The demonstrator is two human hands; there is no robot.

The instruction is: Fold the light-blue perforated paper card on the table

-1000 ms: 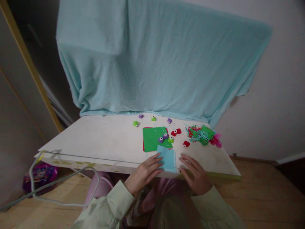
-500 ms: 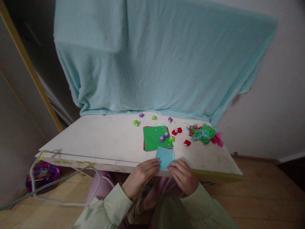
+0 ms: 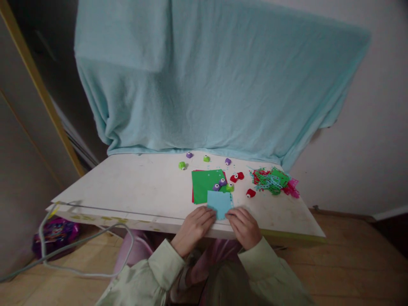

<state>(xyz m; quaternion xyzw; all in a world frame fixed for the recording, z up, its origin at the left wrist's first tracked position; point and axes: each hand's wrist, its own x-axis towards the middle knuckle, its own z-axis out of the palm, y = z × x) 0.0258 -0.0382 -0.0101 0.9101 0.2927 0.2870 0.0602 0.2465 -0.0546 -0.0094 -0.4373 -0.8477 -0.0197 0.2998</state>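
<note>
A light blue square of paper [image 3: 219, 203] is held at the table's front edge, its right edge bordered by small punched holes. My left hand [image 3: 196, 224] pinches its lower left side. At the lower right corner, my right hand [image 3: 244, 226] grips the same paper with closed fingers. Just behind lies a stack of green paper [image 3: 203, 187] with red paper showing beneath. On that stack sit two purple paper pieces with googly eyes [image 3: 219, 184] and a green one [image 3: 230, 187].
More eyed paper pieces lie around: red ones [image 3: 250, 193], green ones [image 3: 182, 165] and purple ones [image 3: 189, 154]. A heap of punched paper strips [image 3: 270, 180] covers the table's right side. A blue cloth [image 3: 216, 85] hangs behind; a grey cable [image 3: 86, 272] loops at the left.
Both hands have shifted the blue paper slightly up and away from me. It now overlaps the lower right part of the green stack more.
</note>
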